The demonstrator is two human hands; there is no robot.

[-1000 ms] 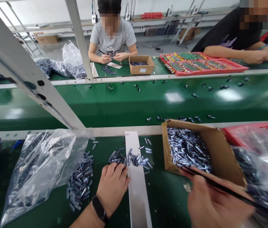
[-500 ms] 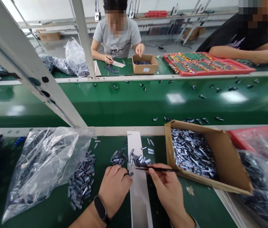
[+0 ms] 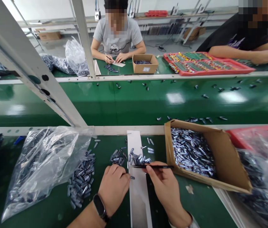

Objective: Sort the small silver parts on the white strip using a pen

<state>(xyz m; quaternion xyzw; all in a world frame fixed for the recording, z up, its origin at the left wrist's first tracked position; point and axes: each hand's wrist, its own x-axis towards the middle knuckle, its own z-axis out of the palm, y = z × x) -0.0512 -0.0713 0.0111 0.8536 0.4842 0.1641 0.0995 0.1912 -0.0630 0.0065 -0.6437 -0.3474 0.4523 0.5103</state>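
My left hand (image 3: 115,184), with a dark wristband at the wrist, is closed at the left edge of a white strip (image 3: 137,193). A small shiny metal piece (image 3: 132,178) sticks out from its fingertips over the strip. Opposite, my right hand (image 3: 164,186) grips thin black tweezers (image 3: 156,166) that lie almost level, their tip pointing left above the strip. Just beyond the tweezers, several loose metal pieces (image 3: 140,158) are on the strip. Another small group of pieces (image 3: 118,156) lies on the green surface left of the strip.
On the right stands a cardboard box (image 3: 228,161) of metal pieces, beside bagged pieces and a red tray (image 3: 262,129). A plastic bag (image 3: 41,164) and a loose pile (image 3: 81,180) are on the left. Beyond a slanted post (image 3: 43,76), a green belt (image 3: 138,104) carries scattered pieces.
The tweezers and my right hand have shifted slightly left and up. My left hand has barely moved. Pieces on the belt have drifted right. The co-worker opposite moved a hand from the box to the paper.
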